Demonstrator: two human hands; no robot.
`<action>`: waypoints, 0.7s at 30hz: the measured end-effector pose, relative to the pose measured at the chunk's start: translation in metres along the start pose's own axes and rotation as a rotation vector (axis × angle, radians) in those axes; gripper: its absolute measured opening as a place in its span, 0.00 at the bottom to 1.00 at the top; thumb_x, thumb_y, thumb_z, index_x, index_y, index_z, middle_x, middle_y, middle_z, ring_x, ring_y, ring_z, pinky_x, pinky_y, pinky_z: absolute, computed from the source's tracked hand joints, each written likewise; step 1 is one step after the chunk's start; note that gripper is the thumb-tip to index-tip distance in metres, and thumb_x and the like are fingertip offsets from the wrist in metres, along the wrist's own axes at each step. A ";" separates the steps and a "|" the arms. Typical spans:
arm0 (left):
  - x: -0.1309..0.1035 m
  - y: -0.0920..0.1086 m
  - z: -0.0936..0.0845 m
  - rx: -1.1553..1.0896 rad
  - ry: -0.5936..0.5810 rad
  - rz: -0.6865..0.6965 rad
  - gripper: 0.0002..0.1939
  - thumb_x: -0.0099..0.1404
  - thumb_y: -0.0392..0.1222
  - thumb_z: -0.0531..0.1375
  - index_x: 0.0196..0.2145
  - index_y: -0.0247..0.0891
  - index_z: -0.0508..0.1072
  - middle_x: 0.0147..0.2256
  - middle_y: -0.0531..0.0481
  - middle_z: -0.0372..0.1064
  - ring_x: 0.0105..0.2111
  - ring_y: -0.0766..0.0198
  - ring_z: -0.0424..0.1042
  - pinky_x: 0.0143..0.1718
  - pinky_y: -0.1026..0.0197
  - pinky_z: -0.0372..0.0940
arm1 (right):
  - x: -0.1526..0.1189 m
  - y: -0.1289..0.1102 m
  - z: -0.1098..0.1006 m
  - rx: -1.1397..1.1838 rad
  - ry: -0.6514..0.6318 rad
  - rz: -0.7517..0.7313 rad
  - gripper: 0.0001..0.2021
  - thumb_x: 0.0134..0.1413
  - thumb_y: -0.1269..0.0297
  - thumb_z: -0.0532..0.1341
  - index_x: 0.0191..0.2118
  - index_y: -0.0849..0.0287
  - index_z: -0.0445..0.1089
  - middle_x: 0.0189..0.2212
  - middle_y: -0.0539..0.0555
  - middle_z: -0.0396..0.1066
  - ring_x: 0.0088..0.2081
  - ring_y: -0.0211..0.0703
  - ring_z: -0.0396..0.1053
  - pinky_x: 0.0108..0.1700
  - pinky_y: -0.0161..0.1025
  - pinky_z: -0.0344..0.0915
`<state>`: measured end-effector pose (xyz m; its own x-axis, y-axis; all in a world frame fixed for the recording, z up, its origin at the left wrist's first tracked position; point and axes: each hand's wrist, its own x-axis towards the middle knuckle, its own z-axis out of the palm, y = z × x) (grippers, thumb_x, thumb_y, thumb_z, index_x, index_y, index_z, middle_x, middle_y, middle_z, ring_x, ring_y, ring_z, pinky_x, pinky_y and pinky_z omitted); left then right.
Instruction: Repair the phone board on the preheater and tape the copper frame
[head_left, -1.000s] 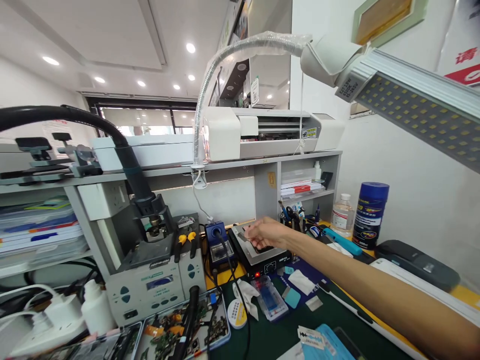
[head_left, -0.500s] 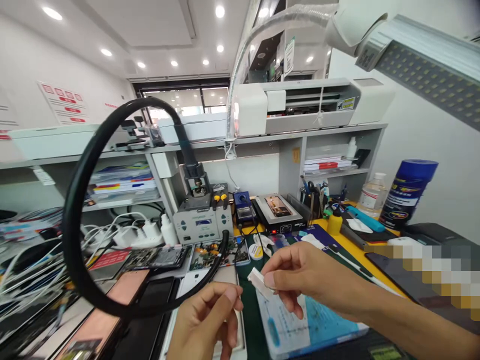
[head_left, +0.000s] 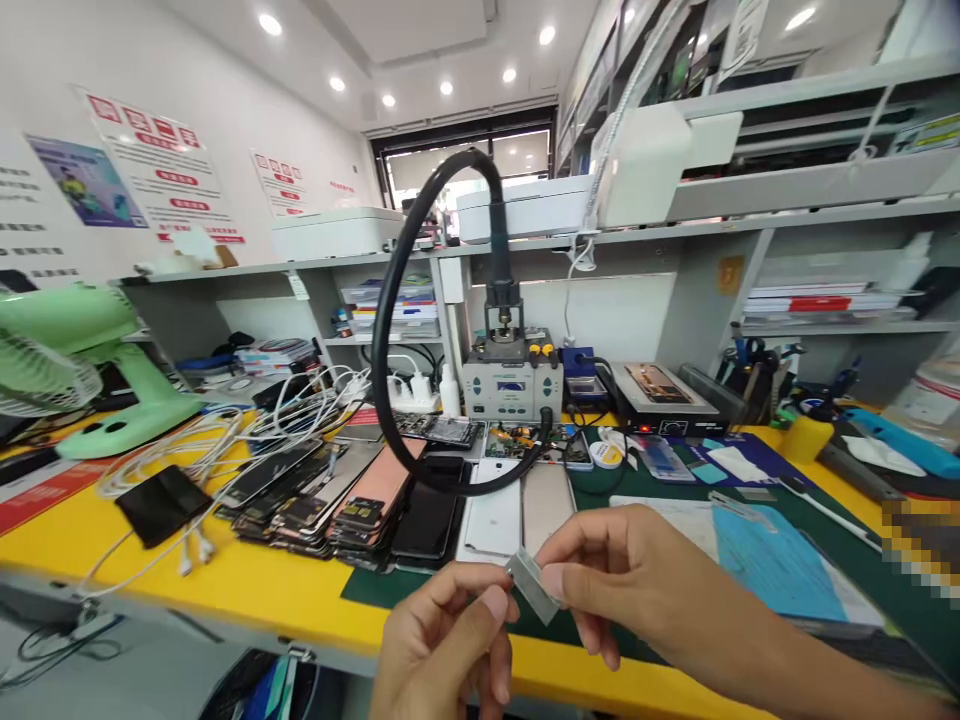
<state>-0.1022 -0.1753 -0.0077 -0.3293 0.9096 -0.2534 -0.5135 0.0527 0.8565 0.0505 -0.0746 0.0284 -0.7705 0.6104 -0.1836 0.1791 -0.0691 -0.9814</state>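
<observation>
Between the thumb and fingers of my right hand (head_left: 637, 575) is a small, flat, silvery-grey rectangular piece (head_left: 535, 592), held tilted above the front of the bench. My left hand (head_left: 450, 640) is closed in a pinch, its fingertips right at the upper left corner of that piece. A tiny dark spot shows at those fingertips; what they pinch is too small to make out. Behind the hands lie a white phone (head_left: 489, 515) and a gold-coloured phone back (head_left: 547, 500). A blue and white packet (head_left: 780, 570) lies to the right, beyond my right wrist.
A looped black hose (head_left: 384, 360) rises from the grey rework station (head_left: 517, 388). Stacked phone screens (head_left: 382, 500), tangled white cables (head_left: 300, 400) and a green fan (head_left: 135, 380) occupy the left. A heating plate (head_left: 667, 400) and a yellow bottle (head_left: 806, 438) stand rightward.
The view has swung left, bringing the fan and cables in. My hands have come together, so the left fingertips meet the piece's corner. The piece has stayed in my right hand.
</observation>
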 end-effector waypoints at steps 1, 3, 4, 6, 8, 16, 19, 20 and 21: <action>-0.003 0.000 -0.005 -0.008 0.013 0.006 0.24 0.41 0.55 0.75 0.30 0.36 0.78 0.22 0.54 0.70 0.13 0.78 0.60 0.11 0.75 0.53 | 0.001 -0.001 0.007 -0.007 -0.003 0.004 0.11 0.53 0.59 0.65 0.37 0.63 0.72 0.18 0.47 0.68 0.19 0.32 0.63 0.24 0.30 0.61; -0.007 0.000 -0.015 0.000 0.026 0.009 0.24 0.42 0.57 0.74 0.29 0.35 0.77 0.18 0.55 0.67 0.12 0.79 0.56 0.11 0.75 0.51 | 0.003 -0.002 0.018 -0.025 -0.008 0.007 0.11 0.53 0.58 0.64 0.36 0.63 0.72 0.18 0.47 0.67 0.19 0.32 0.62 0.24 0.30 0.60; -0.008 0.000 -0.019 0.017 0.026 0.009 0.24 0.44 0.58 0.73 0.28 0.35 0.76 0.16 0.55 0.64 0.11 0.79 0.54 0.11 0.75 0.50 | 0.003 -0.002 0.023 -0.037 -0.012 0.009 0.11 0.53 0.58 0.64 0.36 0.63 0.72 0.18 0.48 0.68 0.19 0.32 0.63 0.24 0.30 0.60; -0.011 -0.002 -0.026 0.075 0.029 0.017 0.24 0.47 0.60 0.71 0.28 0.35 0.75 0.13 0.56 0.60 0.10 0.80 0.51 0.11 0.75 0.48 | 0.005 -0.001 0.032 -0.065 -0.020 0.019 0.12 0.53 0.58 0.64 0.36 0.63 0.72 0.18 0.48 0.68 0.19 0.33 0.62 0.24 0.30 0.60; -0.012 -0.003 -0.031 0.139 0.055 0.034 0.24 0.49 0.61 0.70 0.28 0.35 0.74 0.11 0.57 0.59 0.10 0.80 0.49 0.11 0.75 0.44 | 0.007 0.001 0.039 -0.087 -0.025 0.030 0.12 0.55 0.57 0.63 0.36 0.63 0.72 0.18 0.48 0.68 0.19 0.32 0.62 0.23 0.30 0.60; -0.026 -0.001 -0.065 0.261 0.185 0.006 0.22 0.51 0.58 0.67 0.20 0.35 0.68 0.10 0.56 0.57 0.10 0.79 0.46 0.12 0.72 0.41 | 0.021 0.017 0.073 -0.116 -0.060 0.044 0.14 0.55 0.55 0.62 0.37 0.63 0.73 0.19 0.48 0.66 0.20 0.33 0.62 0.23 0.30 0.61; -0.035 0.002 -0.084 0.233 0.239 0.012 0.21 0.52 0.56 0.67 0.20 0.35 0.69 0.10 0.56 0.57 0.10 0.78 0.46 0.12 0.72 0.39 | 0.028 0.023 0.088 -0.089 -0.082 0.040 0.15 0.55 0.54 0.62 0.37 0.63 0.72 0.19 0.47 0.66 0.20 0.33 0.62 0.23 0.30 0.62; -0.039 0.003 -0.093 0.217 0.267 0.024 0.21 0.52 0.56 0.67 0.20 0.35 0.69 0.10 0.57 0.57 0.10 0.78 0.46 0.12 0.71 0.39 | 0.030 0.025 0.093 -0.084 -0.089 0.042 0.15 0.55 0.54 0.62 0.37 0.64 0.72 0.19 0.48 0.66 0.20 0.33 0.62 0.24 0.30 0.62; -0.041 0.004 -0.103 0.204 0.300 0.036 0.21 0.52 0.56 0.67 0.20 0.35 0.70 0.11 0.57 0.56 0.11 0.78 0.45 0.12 0.71 0.40 | 0.032 0.027 0.096 -0.081 -0.096 0.048 0.16 0.55 0.53 0.62 0.37 0.64 0.72 0.19 0.48 0.66 0.20 0.33 0.63 0.24 0.30 0.62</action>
<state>-0.1728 -0.2554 -0.0399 -0.5779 0.7525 -0.3159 -0.3388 0.1309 0.9317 -0.0287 -0.1326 -0.0093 -0.8141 0.5296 -0.2384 0.2627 -0.0303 -0.9644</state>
